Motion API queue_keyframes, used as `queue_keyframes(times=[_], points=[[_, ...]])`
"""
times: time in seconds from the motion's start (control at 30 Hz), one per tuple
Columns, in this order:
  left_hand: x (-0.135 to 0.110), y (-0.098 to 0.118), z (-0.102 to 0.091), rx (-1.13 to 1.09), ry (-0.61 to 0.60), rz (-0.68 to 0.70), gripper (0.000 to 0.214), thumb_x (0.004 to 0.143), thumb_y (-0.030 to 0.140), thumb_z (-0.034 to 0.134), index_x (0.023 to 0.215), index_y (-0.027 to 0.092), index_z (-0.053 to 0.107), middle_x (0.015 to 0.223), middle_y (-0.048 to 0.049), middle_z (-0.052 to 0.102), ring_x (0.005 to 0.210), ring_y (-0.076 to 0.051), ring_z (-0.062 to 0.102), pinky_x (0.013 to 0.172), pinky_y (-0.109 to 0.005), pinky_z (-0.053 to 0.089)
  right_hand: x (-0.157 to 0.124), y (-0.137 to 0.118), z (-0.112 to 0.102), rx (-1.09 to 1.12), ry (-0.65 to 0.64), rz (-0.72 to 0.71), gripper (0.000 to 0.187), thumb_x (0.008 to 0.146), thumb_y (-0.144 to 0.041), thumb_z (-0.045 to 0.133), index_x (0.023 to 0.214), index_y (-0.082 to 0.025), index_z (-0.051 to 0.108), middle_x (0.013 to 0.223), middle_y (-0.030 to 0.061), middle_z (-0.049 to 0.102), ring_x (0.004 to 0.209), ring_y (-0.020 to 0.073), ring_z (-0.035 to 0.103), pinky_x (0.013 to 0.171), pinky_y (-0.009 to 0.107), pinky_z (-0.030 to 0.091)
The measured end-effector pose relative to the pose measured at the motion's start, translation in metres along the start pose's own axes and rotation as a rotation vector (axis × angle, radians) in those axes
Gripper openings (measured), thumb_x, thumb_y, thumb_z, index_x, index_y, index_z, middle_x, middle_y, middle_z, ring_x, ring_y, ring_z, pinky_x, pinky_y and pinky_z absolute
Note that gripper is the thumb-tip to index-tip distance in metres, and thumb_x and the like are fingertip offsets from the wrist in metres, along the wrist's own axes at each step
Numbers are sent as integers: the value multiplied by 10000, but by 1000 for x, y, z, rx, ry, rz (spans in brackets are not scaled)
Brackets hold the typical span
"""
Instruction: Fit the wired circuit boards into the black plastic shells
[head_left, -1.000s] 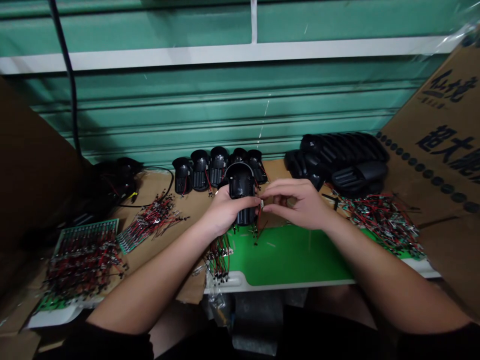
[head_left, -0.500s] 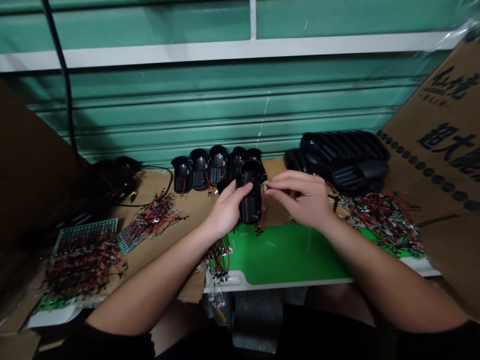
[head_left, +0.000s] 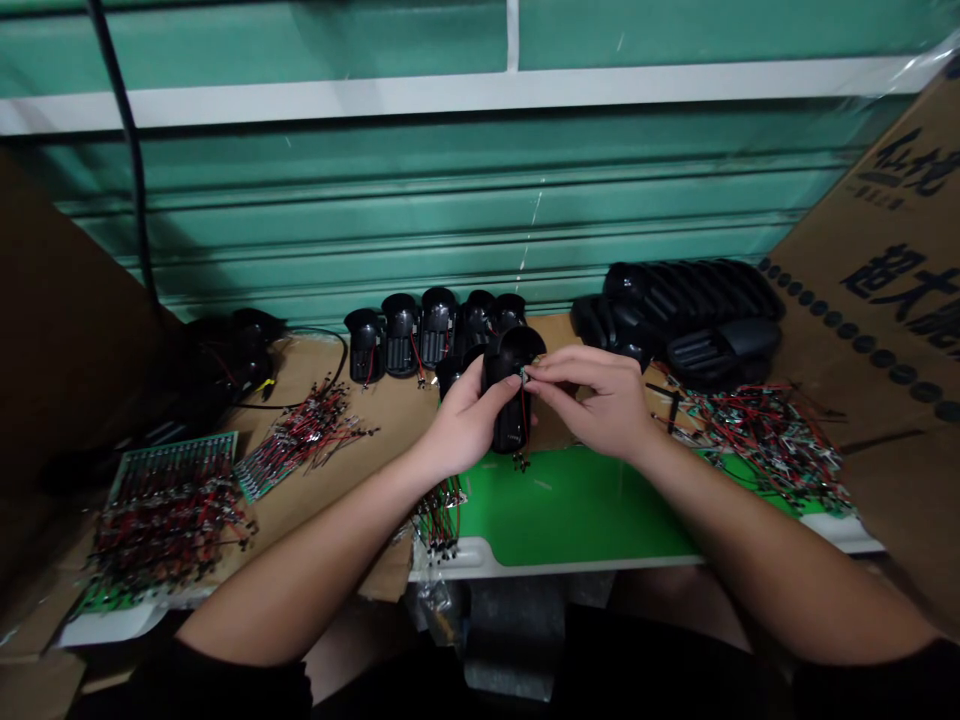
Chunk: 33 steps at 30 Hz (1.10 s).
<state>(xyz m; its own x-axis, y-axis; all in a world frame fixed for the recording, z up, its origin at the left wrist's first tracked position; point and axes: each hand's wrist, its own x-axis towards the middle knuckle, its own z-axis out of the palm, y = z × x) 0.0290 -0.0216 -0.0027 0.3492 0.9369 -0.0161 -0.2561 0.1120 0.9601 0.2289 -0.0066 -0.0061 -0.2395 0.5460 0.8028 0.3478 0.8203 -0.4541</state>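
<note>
My left hand is closed around a black plastic housing with a rounded top, held upright above the green board. The thumb lies across its front. At the housing's right edge, my right hand pinches a small circuit board with red and black wires hanging down from it. The board touches the housing near the left thumb; its exact seat is hidden by fingers. Behind my hands several similar black housings stand in a row, some with red wires showing.
More black housings are stacked at the back right. Tangled wired boards lie at the right, panels of wired boards at the left. A green board lies in front. A cardboard box stands right; a black cable hangs left.
My right hand has moved the small circuit board left, from beside the housing onto its right edge. The housing has shifted slightly right in my left hand.
</note>
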Motion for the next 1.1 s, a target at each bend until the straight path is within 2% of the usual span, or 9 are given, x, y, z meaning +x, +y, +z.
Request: queue_keyframes(times=[0.17,0.23,0.33,0.4,0.47,0.57,0.63,0.9,1.1], points=[[0,-1,1,124,70,98,517,850,539,847,1151,178,632,897,-12,737,685,-106,684,645,-221,565,-1,-3,-2,-93,-59,-87,138,1008,-216,769,1055,-261,890,1035,75,855,895,221,814,806,365,680],[0,0,1,145,103,130,484,837,510,865,1111,166,663,894,-14,740,716,-104,674,682,-220,569,-1,-6,-4,-95,-76,-67,128,999,-232,765,1062,-259,874,1057,75,851,846,212,797,750,352,668],[-2,1,3,120,115,93,502,813,508,888,1136,186,679,908,-13,746,695,-113,670,681,-240,571,-1,-13,-4,-39,-56,106,73,985,-286,785,1026,-236,819,921,54,823,627,161,695,570,306,577],[-4,1,3,110,105,81,501,829,518,876,1172,206,686,935,-13,754,689,-116,668,685,-248,570,0,-16,-3,49,-59,287,126,978,-339,810,1020,-226,773,789,21,776,518,134,619,478,277,491],[-4,0,2,133,120,127,459,857,496,857,1179,204,710,1028,-28,774,792,-121,688,769,-242,579,0,-17,-1,178,-101,441,205,971,-405,830,1007,-220,750,729,4,744,484,132,604,440,263,455],[-3,-3,0,208,169,208,426,887,430,835,1220,181,743,1231,-58,775,1042,-137,686,948,-221,558,1,-16,3,350,-163,540,297,949,-487,848,911,-214,738,665,-6,703,481,147,613,434,270,476],[-2,-4,-1,240,181,222,433,906,410,811,1264,175,747,1279,-64,763,1103,-139,664,1004,-220,537,0,-16,5,411,-172,571,328,933,-504,859,864,-214,723,598,-24,656,445,147,586,415,270,469],[-1,-6,0,230,158,214,320,922,408,775,1132,168,742,1015,-26,753,976,-129,649,946,-222,540,-2,-17,11,468,-120,645,345,862,-466,911,753,-206,712,577,-11,668,432,148,608,395,259,502],[1,-7,-2,237,125,231,334,931,428,763,1123,159,714,1031,-19,740,893,-92,615,876,-199,537,-2,-15,8,476,-140,661,303,876,-453,896,798,-201,746,564,-6,679,437,159,629,394,251,500]])
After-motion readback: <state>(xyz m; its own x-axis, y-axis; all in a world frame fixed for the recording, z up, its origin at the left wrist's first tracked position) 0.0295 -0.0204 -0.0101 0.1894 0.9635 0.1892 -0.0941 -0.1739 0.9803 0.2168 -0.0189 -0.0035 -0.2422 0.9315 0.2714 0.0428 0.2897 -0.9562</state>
